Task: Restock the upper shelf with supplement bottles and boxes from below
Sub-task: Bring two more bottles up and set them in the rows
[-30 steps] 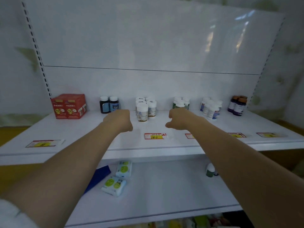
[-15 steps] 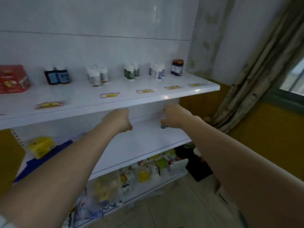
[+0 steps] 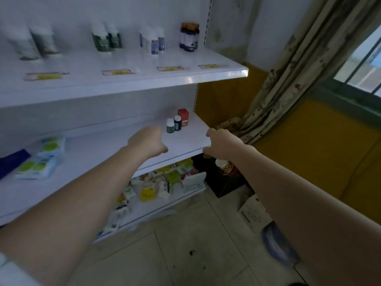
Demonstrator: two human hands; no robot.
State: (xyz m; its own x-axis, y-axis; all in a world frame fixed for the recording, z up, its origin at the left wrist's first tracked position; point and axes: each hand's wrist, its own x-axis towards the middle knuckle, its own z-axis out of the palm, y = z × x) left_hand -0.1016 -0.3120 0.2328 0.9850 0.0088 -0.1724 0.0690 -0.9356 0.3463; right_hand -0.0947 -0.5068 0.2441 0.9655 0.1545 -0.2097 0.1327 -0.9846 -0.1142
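Note:
On the middle shelf (image 3: 185, 143), near its right end, stand a white-capped green bottle (image 3: 170, 125), a dark blue bottle (image 3: 177, 123) and a small red box (image 3: 183, 117). My left hand (image 3: 147, 142) hovers just left of them, fingers curled, holding nothing. My right hand (image 3: 221, 144) is at the shelf's right front corner, fingers curled, empty. The upper shelf (image 3: 144, 79) carries rows of bottles: green ones (image 3: 105, 41), white-and-blue ones (image 3: 153, 42) and dark amber ones (image 3: 189, 37).
Flat green-and-white packets (image 3: 39, 162) and a dark blue item (image 3: 12, 162) lie at the middle shelf's left. The bottom shelf holds mixed packets (image 3: 160, 182). A curtain (image 3: 284, 75), a window, boxes on the floor (image 3: 255, 211) and a yellow wall stand to the right.
The view has swung right and down from the upper shelf to the middle one. Both hands dropped from the upper shelf toward the bottles and box on the middle shelf's right end.

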